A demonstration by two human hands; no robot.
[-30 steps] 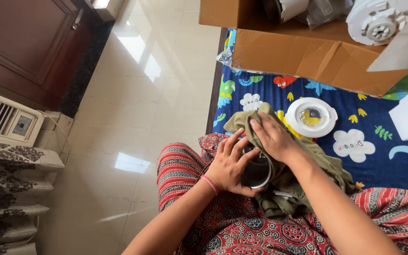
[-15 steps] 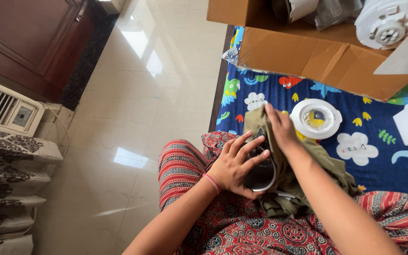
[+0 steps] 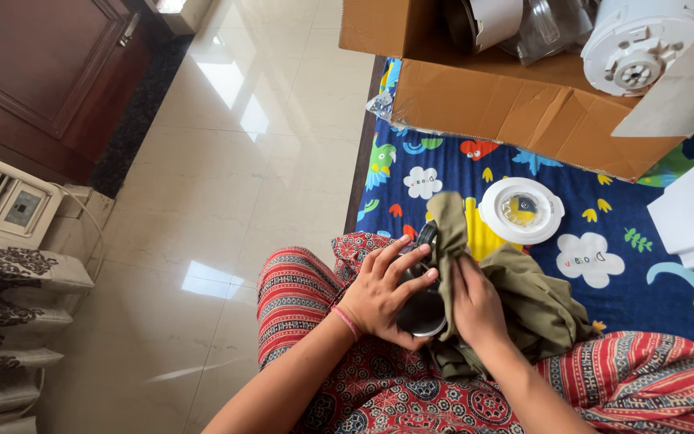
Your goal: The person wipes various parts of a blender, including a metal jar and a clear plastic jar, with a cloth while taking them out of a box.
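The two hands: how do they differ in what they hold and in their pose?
The left hand wraps a dark round jar, fingers spread; the right hand presses an olive cloth against it. The left wrist wears a pink band; the right is bare. Both rest over the lap.

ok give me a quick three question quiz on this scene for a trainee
1. True or false: the left hand grips the dark round container.
2. What is the right hand pressing against that container? A) a sponge B) an olive green cloth C) a paper towel
3. Fill in: the white round lid lies on the blue patterned ____, apart from both hands.

Key: 1 true; 2 B; 3 mat
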